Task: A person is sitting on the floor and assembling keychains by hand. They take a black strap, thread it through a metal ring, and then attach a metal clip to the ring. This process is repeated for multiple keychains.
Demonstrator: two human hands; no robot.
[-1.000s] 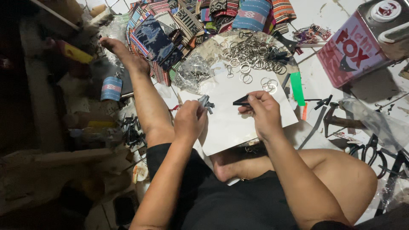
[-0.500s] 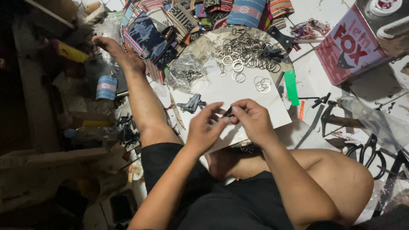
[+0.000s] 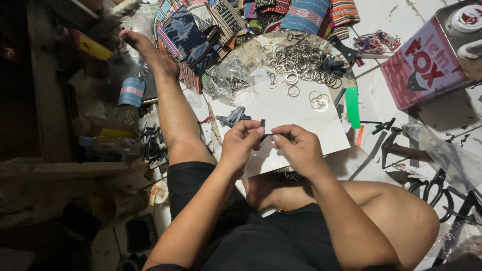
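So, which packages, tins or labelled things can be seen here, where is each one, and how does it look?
Tin box: far right on the floor, rectangular, pink-red sides with white and dark print, metal lid.
Small can: left of the outstretched leg, cylinder, light blue with a pink and white band.
Clear plastic bag: beyond the white sheet, crumpled, holding metal bits.

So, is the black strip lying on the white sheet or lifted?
Lifted: the left hand and right hand pinch the strip above the sheet.
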